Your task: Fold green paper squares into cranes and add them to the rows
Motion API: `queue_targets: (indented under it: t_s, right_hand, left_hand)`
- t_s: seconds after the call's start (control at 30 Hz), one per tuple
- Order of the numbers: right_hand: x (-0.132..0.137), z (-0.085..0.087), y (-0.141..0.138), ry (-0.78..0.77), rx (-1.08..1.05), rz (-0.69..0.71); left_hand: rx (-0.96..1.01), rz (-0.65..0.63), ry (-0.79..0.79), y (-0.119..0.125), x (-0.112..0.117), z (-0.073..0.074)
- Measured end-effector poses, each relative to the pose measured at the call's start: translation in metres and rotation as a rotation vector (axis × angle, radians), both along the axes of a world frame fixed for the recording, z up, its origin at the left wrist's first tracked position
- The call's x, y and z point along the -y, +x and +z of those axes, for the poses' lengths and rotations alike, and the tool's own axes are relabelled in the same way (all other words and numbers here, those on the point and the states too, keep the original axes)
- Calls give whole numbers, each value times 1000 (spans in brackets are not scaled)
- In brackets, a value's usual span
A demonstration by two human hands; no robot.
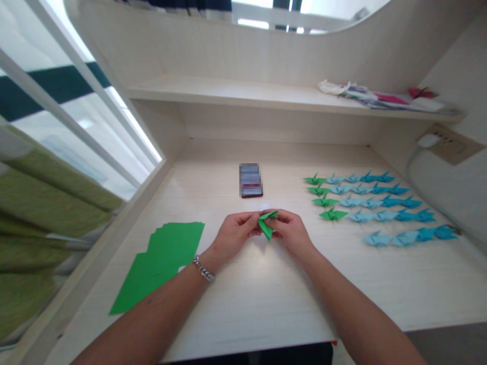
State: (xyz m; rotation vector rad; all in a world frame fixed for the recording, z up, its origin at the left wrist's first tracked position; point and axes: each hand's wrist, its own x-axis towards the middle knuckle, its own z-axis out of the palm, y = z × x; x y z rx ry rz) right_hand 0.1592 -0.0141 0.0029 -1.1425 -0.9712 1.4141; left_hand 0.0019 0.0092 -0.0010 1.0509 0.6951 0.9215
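Observation:
Between my two hands, just above the desk, is a small folded green paper [268, 225] with pointed ends. My left hand [239, 229] pinches its left side between thumb and fingers. On the other side, my right hand [292, 230] grips it the same way; some fingertips are hidden behind the paper. Flat sheets of green paper [163, 258] lie overlapping to the left, partly under my left forearm. To the right stand rows of paper cranes: green ones [333, 215] at the left end, then pale blue ones [376, 238], then darker blue ones [425, 215].
A phone [250, 180] with a blurred screen lies beyond my hands. A shelf [243, 94] crosses the back, holding papers and bags [388, 96] at right. A charger [429, 141] with a cable is plugged into the right wall. White bars and a green curtain [45, 223] border the left.

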Motion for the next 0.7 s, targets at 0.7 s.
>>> queue_targets:
  t_s: [0.7]
  right_hand:
    - [-2,-2,-4,56,79,-66]
  left_hand:
    - [-149,26,43,1,1,-2]
